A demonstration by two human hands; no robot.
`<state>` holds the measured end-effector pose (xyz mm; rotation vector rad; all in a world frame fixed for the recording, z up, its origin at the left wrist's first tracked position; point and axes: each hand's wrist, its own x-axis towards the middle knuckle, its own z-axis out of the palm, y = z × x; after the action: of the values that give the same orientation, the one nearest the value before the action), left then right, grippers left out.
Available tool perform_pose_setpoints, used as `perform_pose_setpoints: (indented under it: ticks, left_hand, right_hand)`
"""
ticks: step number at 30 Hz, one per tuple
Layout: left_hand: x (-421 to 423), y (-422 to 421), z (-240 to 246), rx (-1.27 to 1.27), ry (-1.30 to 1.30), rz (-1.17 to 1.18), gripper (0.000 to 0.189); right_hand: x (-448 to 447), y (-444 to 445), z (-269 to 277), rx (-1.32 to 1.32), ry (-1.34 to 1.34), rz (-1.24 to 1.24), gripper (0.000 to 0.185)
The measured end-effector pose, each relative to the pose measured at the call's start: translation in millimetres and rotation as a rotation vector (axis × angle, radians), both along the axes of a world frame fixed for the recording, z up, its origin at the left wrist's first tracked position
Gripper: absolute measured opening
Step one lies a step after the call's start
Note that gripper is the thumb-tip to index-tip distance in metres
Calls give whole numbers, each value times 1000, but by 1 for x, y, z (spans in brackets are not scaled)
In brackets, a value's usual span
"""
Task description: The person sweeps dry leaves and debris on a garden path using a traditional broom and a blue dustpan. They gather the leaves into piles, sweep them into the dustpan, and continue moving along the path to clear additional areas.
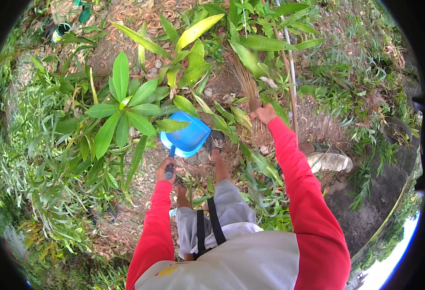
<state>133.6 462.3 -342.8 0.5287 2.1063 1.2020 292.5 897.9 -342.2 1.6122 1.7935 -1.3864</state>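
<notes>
My left hand (166, 169) is closed around the dark handle of a blue plastic dustpan (187, 132), whose pan lies beyond the hand, beside my shoe and partly under a leaf. To the right, my right hand (264, 113) grips a stick broom (247, 78) by its bound part. The broom's long thin bristles spread away from me among broad green leaves, which hide their far ends. Shorter stick ends show on the near side of the fist. A leafy green plant (123, 107) stands left of the dustpan.
A metal pole (291, 69) and a brown stick stand right of the broom. A pale stone block (329, 162) lies at the right, by a dark paved strip (364, 203). A container (60, 32) sits at the upper left. Dry leaves and stones cover much of the soil.
</notes>
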Motion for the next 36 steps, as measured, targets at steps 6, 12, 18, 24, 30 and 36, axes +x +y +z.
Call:
perform_pose_setpoints:
  ticks: [6, 12, 18, 24, 30, 36]
  left_hand:
    - [20, 3, -16, -25, -25, 63, 34]
    - [17, 7, -18, 2, 46, 67, 29]
    - [16, -2, -9, 14, 102, -10, 32]
    - [32, -5, -14, -7, -12, 65, 29]
    - [25, -4, -4, 19, -28, 86, 30]
    - [29, -2, 20, -61, -17, 104, 31]
  right_hand:
    - [-27, -10, -22, -82, -123, 572, 53]
    - [13, -119, 40, -187, -184, 667, 93]
    - [78, -120, 94, -244, 41, 308, 85]
    - [-7, -81, 5, -123, -89, 253, 76]
    - [-51, -109, 21, -282, 391, 173, 58]
    - [-16, -101, 41, -328, 394, -161, 38]
